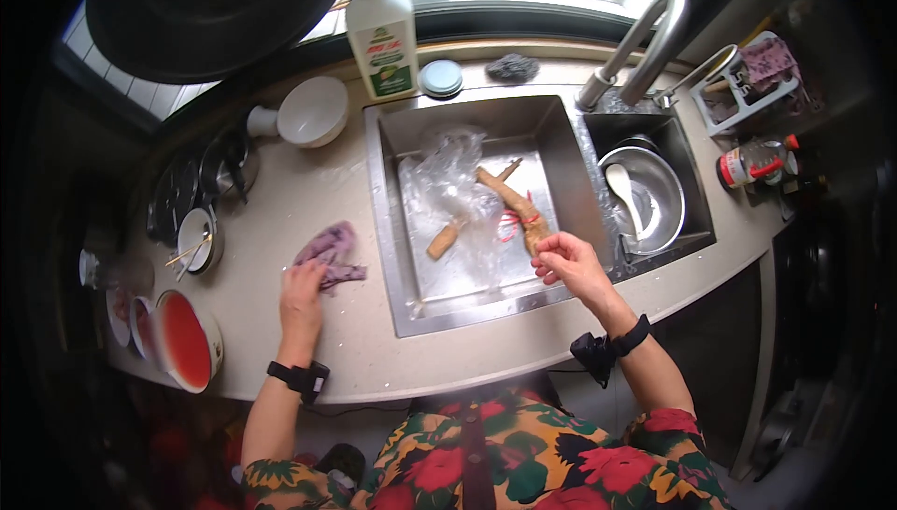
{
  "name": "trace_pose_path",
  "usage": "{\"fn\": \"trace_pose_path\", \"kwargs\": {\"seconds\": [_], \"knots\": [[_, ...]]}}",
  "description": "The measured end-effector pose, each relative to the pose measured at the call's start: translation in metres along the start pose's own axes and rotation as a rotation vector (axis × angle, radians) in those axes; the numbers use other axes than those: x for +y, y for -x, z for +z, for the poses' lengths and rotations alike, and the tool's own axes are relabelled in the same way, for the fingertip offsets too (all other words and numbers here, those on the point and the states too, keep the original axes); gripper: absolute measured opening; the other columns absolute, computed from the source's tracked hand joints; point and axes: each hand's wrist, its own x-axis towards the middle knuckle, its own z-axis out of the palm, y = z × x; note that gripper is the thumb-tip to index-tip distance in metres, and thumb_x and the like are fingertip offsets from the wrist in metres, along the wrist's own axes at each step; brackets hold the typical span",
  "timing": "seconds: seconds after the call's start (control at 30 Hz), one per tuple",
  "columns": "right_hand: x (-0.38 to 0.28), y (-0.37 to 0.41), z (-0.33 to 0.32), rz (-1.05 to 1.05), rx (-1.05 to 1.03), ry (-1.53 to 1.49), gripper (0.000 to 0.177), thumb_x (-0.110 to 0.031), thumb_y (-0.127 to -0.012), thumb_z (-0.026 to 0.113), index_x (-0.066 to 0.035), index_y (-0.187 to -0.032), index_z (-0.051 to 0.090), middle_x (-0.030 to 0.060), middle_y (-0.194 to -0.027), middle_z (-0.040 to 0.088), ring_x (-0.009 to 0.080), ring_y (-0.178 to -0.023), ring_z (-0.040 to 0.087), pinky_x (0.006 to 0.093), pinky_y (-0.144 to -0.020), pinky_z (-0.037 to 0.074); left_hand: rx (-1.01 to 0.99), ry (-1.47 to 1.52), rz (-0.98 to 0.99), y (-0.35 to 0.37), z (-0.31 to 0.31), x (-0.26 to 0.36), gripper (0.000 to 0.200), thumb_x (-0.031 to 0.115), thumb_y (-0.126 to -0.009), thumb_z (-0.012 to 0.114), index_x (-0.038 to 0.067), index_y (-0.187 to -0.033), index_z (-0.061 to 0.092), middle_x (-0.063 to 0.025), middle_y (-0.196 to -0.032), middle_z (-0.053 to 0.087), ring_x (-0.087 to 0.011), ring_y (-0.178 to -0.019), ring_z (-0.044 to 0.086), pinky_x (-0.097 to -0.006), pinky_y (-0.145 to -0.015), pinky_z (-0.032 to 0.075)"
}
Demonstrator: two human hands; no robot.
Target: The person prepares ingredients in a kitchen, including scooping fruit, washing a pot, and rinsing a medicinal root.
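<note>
My left hand (301,297) is closed on the near edge of a crumpled purple patterned cloth (329,247), which lies on the counter left of the sink. Over the sink's right part, my right hand (568,262) has its fingertips pressed together at the lower end of a long brown root (509,194); whether they grip it is hard to tell. The root lies in the large steel sink (467,286) beside a clear plastic bag (444,178). A short brown root piece (443,241) rests left of it, and a red-and-white looped strip (507,225) lies near the middle.
A pump bottle (385,43), a round lid (441,77) and a white bowl (313,112) stand behind. At the left are a small bowl with chopsticks (198,239) and a red basin (187,342). The faucet (649,48) rises above a metal bowl (665,202) holding a white spoon.
</note>
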Motion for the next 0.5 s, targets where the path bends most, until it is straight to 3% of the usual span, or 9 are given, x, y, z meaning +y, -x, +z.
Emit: {"fn": "trace_pose_path", "kwargs": {"seconds": [0.07, 0.1, 0.13, 0.2, 0.23, 0.33, 0.47, 0.5], "knots": [[-0.011, -0.016, -0.029, -0.109, 0.065, 0.057, 0.018, -0.011, -0.082, 0.051, -0.001, -0.097, 0.052, 0.0064, -0.083, 0.059, 0.0101, -0.068, 0.056, 0.0216, -0.058, 0.047, -0.065, 0.176, -0.305, -0.015, 0.002, 0.009, 0.031, -0.007, -0.065, 0.047, 0.002, -0.093, 0.057, -0.0130, -0.089, 0.057, -0.0304, -0.083, 0.051, -0.0350, -0.076, 0.042], [-0.021, -0.025, -0.044, -0.150, 0.106, 0.045, 0.019, -0.011, -0.082, 0.051, -0.001, -0.097, 0.052, 0.0065, -0.084, 0.059, 0.0102, -0.068, 0.056, 0.0217, -0.057, 0.047, -0.133, 0.380, -0.499, -0.024, 0.005, 0.015, 0.028, -0.007, -0.066, 0.046, 0.001, -0.091, 0.056, -0.0101, -0.082, 0.059, -0.0224, -0.076, 0.054, -0.0291, -0.071, 0.044], [-0.032, -0.036, -0.060, -0.189, 0.145, 0.032, 0.019, -0.011, -0.082, 0.051, -0.001, -0.098, 0.052, 0.0065, -0.084, 0.059, 0.0102, -0.068, 0.056, 0.0218, -0.057, 0.047, -0.122, 0.380, -0.491, -0.034, 0.007, 0.027, 0.028, -0.007, -0.066, 0.046, 0.001, -0.091, 0.056, -0.0101, -0.082, 0.059, -0.0224, -0.076, 0.054, -0.0291, -0.071, 0.044], [-0.052, -0.067, -0.092, -0.256, 0.253, 0.026, 0.023, -0.012, -0.081, 0.052, -0.001, -0.101, 0.052, 0.0062, -0.084, 0.058, 0.0100, -0.067, 0.056, 0.0219, -0.055, 0.047, -0.066, 0.864, -0.633, -0.049, 0.010, 0.064, 0.023, -0.005, -0.070, 0.046, 0.000, -0.090, 0.055, -0.0055, -0.079, 0.059, -0.0117, -0.070, 0.055, -0.0214, -0.062, 0.044], [-0.057, -0.088, -0.109, -0.273, 0.295, 0.031, 0.026, -0.013, -0.081, 0.052, -0.001, -0.104, 0.051, 0.0064, -0.084, 0.058, 0.0098, -0.067, 0.056, 0.0222, -0.054, 0.048, -0.068, 0.976, -0.606, -0.057, 0.013, 0.080, 0.020, -0.003, -0.074, 0.047, 0.000, -0.092, 0.055, -0.0027, -0.081, 0.059, -0.0077, -0.070, 0.054, -0.0189, -0.060, 0.044], [-0.064, -0.153, -0.153, -0.304, 0.453, 0.065, 0.031, -0.016, -0.081, 0.052, 0.000, -0.107, 0.052, 0.0048, -0.076, 0.058, 0.0092, -0.061, 0.055, 0.0230, -0.048, 0.046, -0.133, 1.143, -0.649, -0.080, 0.018, 0.133, 0.019, -0.001, -0.075, 0.049, 0.000, -0.094, 0.055, -0.0023, -0.082, 0.059, -0.0074, -0.069, 0.054, -0.0194, -0.060, 0.044], [-0.073, -0.227, -0.187, -0.720, 0.617, 0.457, 0.038, -0.026, -0.084, 0.048, -0.002, -0.114, 0.048, 0.0114, -0.073, 0.058, 0.0222, -0.065, 0.057, 0.0331, -0.059, 0.045, -0.108, 1.239, -0.737, -0.107, 0.023, 0.205, 0.021, -0.002, -0.075, 0.053, -0.003, -0.096, 0.056, -0.0044, -0.083, 0.060, -0.0094, -0.075, 0.056, -0.0207, -0.068, 0.045], [-0.076, -0.244, -0.194, -0.679, 0.525, 0.425, 0.039, -0.029, -0.084, 0.047, -0.003, -0.113, 0.048, 0.0144, -0.074, 0.058, 0.0266, -0.069, 0.058, 0.0361, -0.064, 0.043, -0.092, 1.245, -0.745, -0.111, 0.031, 0.214, 0.022, -0.002, -0.075, 0.053, -0.004, -0.096, 0.057, -0.0050, -0.084, 0.060, -0.0094, -0.075, 0.056, -0.0208, -0.068, 0.045]]}}
